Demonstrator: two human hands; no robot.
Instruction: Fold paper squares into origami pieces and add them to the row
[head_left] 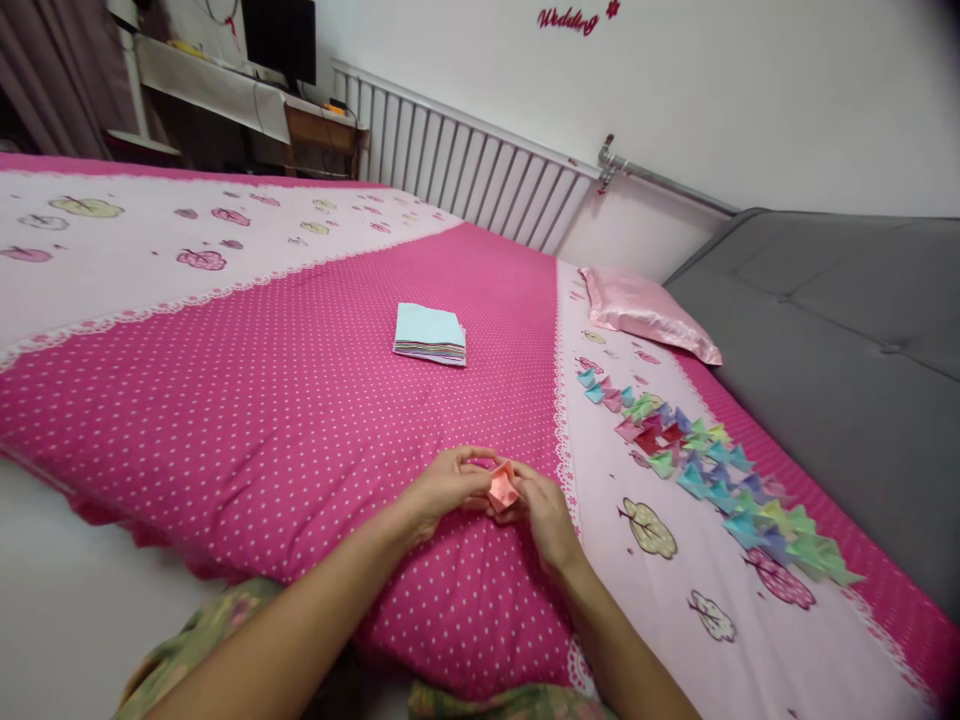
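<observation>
Between my two hands is a small orange-pink folded paper boat [503, 487], held just above the pink dotted bedspread. My left hand [454, 485] pinches its left side with thumb and fingers. On the opposite side, my right hand [541, 510] grips the paper, its thumb near the upper edge. Some fingertips are hidden behind the paper. Farther forward on the bed lies a stack of square coloured paper [429, 330] with a light blue sheet on top. To the right, rows of folded paper boats [694, 470] in several colours stand on the pale printed strip.
The bedspread [300, 400] spreads under everything. A pink satin pillow [645, 312] lies at the back right, against a grey padded headboard [832, 320]. White metal railings [465, 150] line the wall. A desk [217, 95] with a black monitor [281, 40] stands at the far left.
</observation>
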